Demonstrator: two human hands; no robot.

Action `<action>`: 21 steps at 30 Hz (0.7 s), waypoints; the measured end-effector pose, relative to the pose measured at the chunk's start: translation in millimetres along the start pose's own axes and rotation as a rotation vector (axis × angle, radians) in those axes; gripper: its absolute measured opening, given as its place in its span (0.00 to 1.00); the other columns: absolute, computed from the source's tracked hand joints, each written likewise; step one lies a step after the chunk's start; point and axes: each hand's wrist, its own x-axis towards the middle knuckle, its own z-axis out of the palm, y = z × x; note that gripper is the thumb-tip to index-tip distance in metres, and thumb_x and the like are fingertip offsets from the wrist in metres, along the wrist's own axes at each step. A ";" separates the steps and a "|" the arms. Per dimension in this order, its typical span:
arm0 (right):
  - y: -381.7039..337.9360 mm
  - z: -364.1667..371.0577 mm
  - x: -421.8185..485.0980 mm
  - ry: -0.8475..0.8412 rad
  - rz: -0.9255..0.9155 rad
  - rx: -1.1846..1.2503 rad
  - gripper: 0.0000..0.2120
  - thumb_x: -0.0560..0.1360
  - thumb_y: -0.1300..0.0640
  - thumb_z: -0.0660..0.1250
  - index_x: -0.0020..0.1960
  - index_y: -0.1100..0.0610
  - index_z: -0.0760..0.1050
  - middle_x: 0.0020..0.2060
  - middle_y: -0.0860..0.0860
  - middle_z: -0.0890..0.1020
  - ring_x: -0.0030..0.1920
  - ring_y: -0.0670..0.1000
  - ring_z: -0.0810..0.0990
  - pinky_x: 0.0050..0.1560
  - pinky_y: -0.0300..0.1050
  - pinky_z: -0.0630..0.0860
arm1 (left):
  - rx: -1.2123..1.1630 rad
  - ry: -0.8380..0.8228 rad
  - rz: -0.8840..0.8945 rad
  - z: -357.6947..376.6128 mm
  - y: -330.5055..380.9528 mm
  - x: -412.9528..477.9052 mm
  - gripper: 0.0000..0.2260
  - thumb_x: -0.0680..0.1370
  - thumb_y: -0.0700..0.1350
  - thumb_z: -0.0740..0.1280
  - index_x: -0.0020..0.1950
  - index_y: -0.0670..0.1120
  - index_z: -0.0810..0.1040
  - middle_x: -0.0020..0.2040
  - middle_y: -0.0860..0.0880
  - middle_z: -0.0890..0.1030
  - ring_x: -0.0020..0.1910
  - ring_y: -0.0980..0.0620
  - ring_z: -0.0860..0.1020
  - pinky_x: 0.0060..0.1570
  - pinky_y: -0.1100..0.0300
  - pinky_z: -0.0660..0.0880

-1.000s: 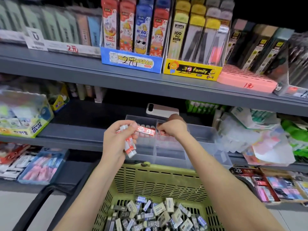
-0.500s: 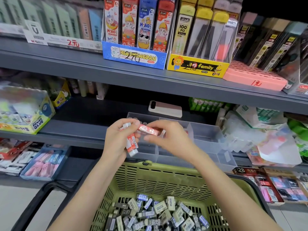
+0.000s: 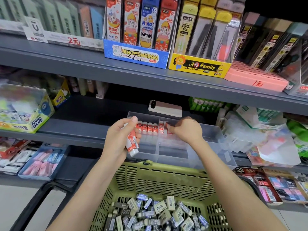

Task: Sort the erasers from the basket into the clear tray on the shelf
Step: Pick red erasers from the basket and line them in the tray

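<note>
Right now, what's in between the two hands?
A row of red-and-white erasers, standing upright in the clear tray, sits between the left hand and the right hand. The head view shows it.

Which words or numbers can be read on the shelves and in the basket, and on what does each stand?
"MIAOMENGDAN": blue box.
"family": yellow box.
"100 PCS": yellow-capped pack.
"POWER GLUE": glue box.
"2B": grey eraser in the basket.
Print on the red erasers in the left hand: too blurred.

basket (image 3: 160, 177): olive green, slotted grid | basket erasers (image 3: 160, 210): grey, white, blue sleeves | red erasers (image 3: 147, 127): red sleeves, white ends | tray (image 3: 173, 154): clear | shelf (image 3: 83, 64): dark grey | phone (image 3: 165, 110): pale pink | glue box (image 3: 33, 120): yellow, blue
</note>
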 end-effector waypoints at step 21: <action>-69.6 6.6 -109.8 0.072 -0.525 0.353 0.11 0.69 0.49 0.71 0.41 0.56 0.74 0.31 0.46 0.77 0.33 0.46 0.76 0.38 0.44 0.75 | 0.039 0.059 0.041 1.6 -2.7 -2.1 0.12 0.78 0.51 0.65 0.46 0.41 0.76 0.43 0.40 0.79 0.39 0.49 0.80 0.37 0.59 0.79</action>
